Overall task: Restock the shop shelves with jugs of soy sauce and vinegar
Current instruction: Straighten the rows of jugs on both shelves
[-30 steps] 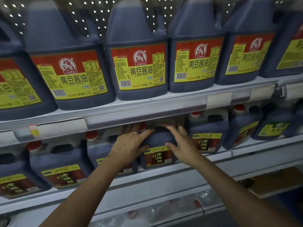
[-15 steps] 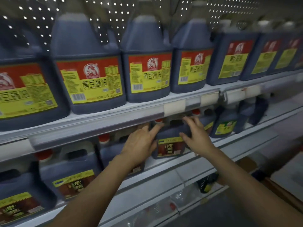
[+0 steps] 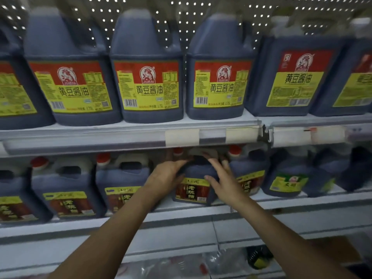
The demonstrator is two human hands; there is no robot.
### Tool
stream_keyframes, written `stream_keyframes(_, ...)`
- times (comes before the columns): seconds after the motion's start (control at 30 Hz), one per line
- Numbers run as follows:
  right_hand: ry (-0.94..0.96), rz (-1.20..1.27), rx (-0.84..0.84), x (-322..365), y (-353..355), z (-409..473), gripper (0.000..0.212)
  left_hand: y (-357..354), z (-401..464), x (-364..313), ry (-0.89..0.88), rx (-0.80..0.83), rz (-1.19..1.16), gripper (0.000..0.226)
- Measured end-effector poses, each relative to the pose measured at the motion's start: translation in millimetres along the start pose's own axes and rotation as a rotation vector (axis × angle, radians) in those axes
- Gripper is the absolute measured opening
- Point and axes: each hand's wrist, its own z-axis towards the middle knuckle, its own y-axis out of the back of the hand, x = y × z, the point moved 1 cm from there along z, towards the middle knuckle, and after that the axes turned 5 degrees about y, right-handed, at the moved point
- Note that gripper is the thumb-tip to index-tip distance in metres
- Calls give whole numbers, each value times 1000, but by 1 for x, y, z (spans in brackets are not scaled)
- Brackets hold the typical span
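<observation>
Two bare forearms are reaching up from the near edge. The left hand (image 3: 167, 177) is cupping the left shoulder of a dark vinegar jug (image 3: 194, 181), fingers curled round it. The right hand (image 3: 225, 181) is pressing its right side, fingers nearly straight, thumb on the front. The jug is sitting on the lower shelf (image 3: 181, 224) between red-capped neighbours; its brown label is reading 老陈醋. Right of these, a green-labelled jug (image 3: 287, 178), text blurred. Farther up, the upper shelf (image 3: 128, 135) is carrying soy sauce jugs (image 3: 148, 77) with red-and-yellow labels marked 黄豆酱油, 1.75L. A perforated back panel (image 3: 187, 15) is standing behind.
</observation>
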Motion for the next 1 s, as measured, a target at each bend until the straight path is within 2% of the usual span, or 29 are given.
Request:
stream_keyframes(0.13, 17, 39, -18, 0, -1, 2, 56, 1, -2, -12, 34, -65, 62, 61)
stream_keyframes(0.23, 20, 63, 30, -2, 2, 8, 54, 3, -10, -15, 28, -131, 185, 61)
stream_keyframes(0.33, 7, 133, 100, 2, -1, 14, 56, 8, -20, -13, 49, -146, 342, 61)
stream_keyframes(0.53, 20, 187, 147, 12, -12, 22, 61, 15, -32, 3, 98, -155, 501, 66)
stream_keyframes(0.77, 26, 184, 115, 16, -21, 17, 69, 17, -38, 15, 118, -198, 362, 53)
stream_keyframes(1.0, -8, 195, 78, 22, -27, 10, 66, 33, -34, 15, 116, -112, 309, 53)
